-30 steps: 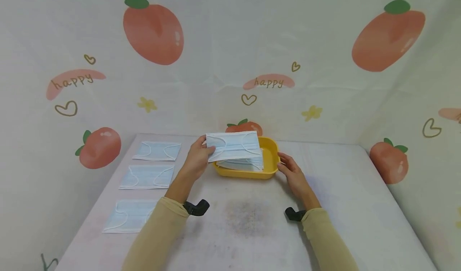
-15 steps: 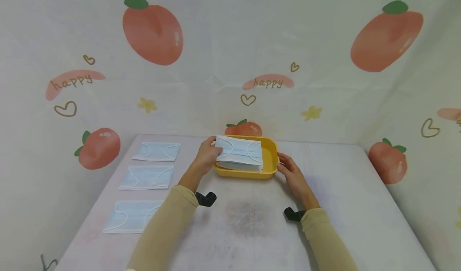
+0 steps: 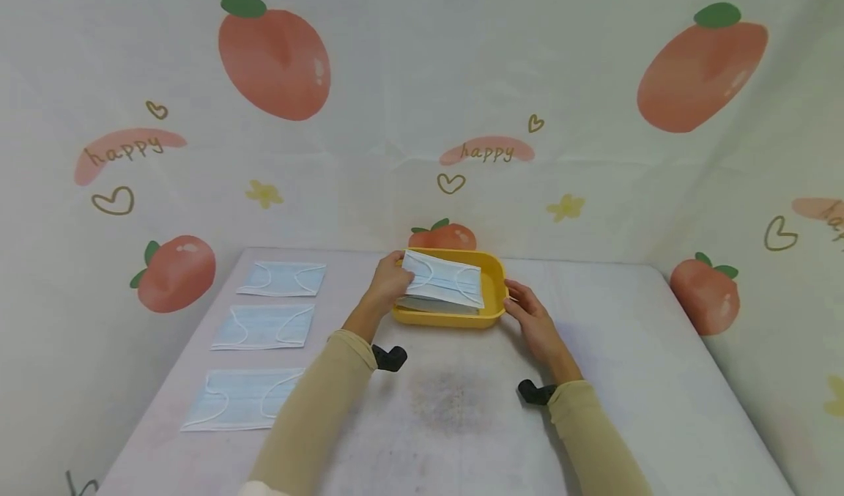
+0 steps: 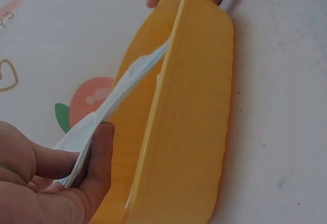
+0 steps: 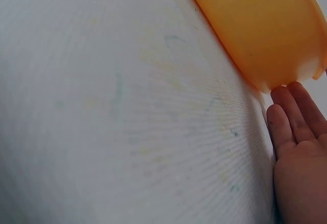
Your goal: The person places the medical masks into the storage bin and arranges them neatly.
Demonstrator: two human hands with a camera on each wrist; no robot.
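A pale blue pleated face mask with white ear loops slants over the yellow tray. My left hand pinches its left end between thumb and fingers; the left wrist view shows the mask edge-on, its far end down inside the tray. Greyish-white mask material shows below its front edge, mostly hidden. At the tray's right end, my right hand rests its fingers on the outer wall. Straight fingers touch the tray's side in the right wrist view.
Three more masks lie flat in a column on the table's left side: a far one, a middle one and a near one, partly behind the left sleeve. A printed curtain hangs behind the table.
My left hand has moved right and slightly lower, bringing the mask from above the tray down into it, now tilted to the right. The right hand stays at the tray's end.
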